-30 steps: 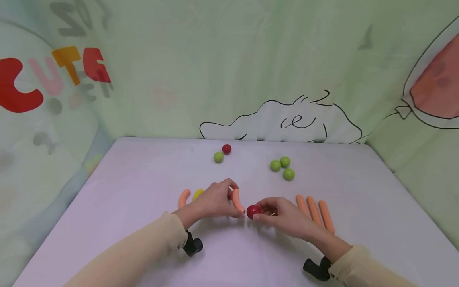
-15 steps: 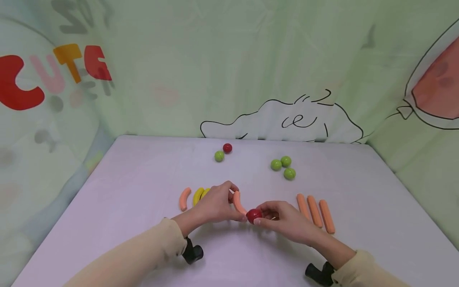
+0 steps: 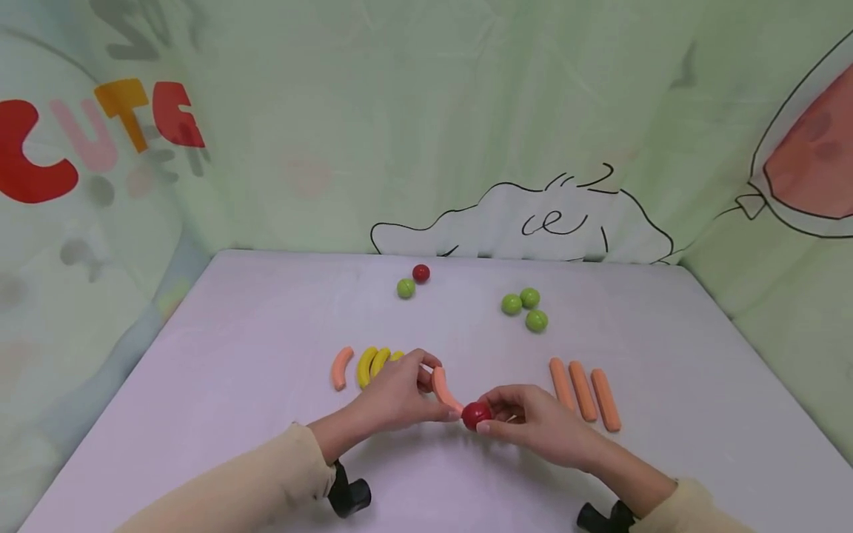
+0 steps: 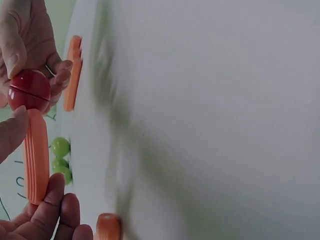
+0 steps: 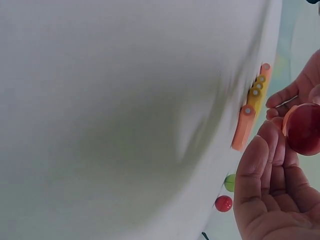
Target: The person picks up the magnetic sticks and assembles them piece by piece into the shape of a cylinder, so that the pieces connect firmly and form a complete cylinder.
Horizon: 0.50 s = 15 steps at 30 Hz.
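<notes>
Red ball (image 3: 476, 416): held above the white table (image 3: 280, 311); a dark seam crosses it in the left wrist view.
Right hand (image 3: 536, 423): on the right of the red ball, pinching it between thumb and fingers.
Left hand (image 3: 403, 392): on the left of the red ball, gripping the curved stick lengthwise, thumb at the end nearest the red ball, fingers at the other.
Curved stick (image 3: 445, 391): orange, one end against the red ball; whether the two are joined, I cannot tell.
Yellow pieces (image 3: 366, 366): left of the red ball and beyond it, at least three, side by side, partly behind the left hand.
Outer piece (image 3: 342, 369): orange, curved, farther left of the red ball.
Straight sticks (image 3: 583, 391): three, orange, right of the red ball and slightly beyond.
Green trio (image 3: 536, 320): well beyond the red ball, to the right.
Far pair: green ball (image 3: 406, 289) and second red ball (image 3: 421, 273), farther beyond the red ball, to the left.
</notes>
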### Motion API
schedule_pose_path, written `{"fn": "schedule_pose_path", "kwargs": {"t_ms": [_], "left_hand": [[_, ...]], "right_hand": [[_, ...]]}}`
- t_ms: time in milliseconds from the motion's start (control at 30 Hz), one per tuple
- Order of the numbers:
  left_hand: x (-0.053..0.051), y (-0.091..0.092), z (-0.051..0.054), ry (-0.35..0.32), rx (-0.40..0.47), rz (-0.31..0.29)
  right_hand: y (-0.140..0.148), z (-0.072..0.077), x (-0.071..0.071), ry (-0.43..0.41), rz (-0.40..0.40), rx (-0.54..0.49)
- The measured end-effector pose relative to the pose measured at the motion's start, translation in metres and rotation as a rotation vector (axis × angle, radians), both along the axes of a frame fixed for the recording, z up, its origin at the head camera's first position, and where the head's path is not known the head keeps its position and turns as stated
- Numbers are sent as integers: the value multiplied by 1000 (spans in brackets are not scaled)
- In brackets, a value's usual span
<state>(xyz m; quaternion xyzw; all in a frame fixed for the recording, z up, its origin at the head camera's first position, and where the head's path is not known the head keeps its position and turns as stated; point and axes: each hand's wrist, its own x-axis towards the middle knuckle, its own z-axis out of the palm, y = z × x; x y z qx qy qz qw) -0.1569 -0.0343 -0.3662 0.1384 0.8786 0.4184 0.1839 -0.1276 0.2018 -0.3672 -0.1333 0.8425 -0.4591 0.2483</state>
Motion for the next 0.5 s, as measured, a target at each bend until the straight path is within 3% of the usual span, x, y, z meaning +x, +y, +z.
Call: {"fn": "schedule_pose_path", "kwargs": {"t_ms": [233, 500], "left_hand": [[19, -10, -4, -94, 189, 35], [26, -12, -8, -116, 200, 62]], "right_hand": [[3, -3, 9, -49, 52, -44], [12, -8, 10, -154, 76, -126]]}}
